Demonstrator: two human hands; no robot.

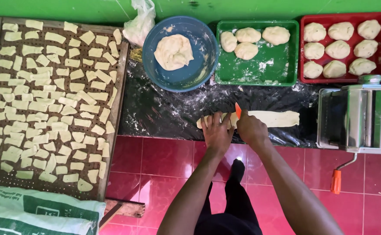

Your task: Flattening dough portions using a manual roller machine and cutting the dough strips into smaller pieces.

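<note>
Head view: looking down on two hands working at a pale dough strip [277,118] on a floured black sheet [164,113].

Pressing the strip flat with the left hand [216,130], fingers spread open and lying on the dough, not closing around anything. Standing just right of those fingers, an orange blade [238,110], with the right hand [250,129] clamped around its handle. Probably best keeping the left fingertips close to the blade but never under it, holding the blade upright, and pushing straight down rather than dragging, judging from how soft the dough is looking.

Lying under both hands and stretching away to the right of the grip: thin, flat, creamy yellow, with nearly straight long edges and a slightly ragged far end. Left end hiding beneath the left palm.

Far left of the grip, resting on a perforated tray [121,87], many small cut pieces [46,109]. Above the grip, sitting in a blue bowl [151,65], one dough lump [173,52]. Above and right, waiting in a green tray [281,65] and a red tray [302,48], round dough balls [246,50]. Right of the grip, standing apart from the strip, a metal roller machine [360,117].
</note>
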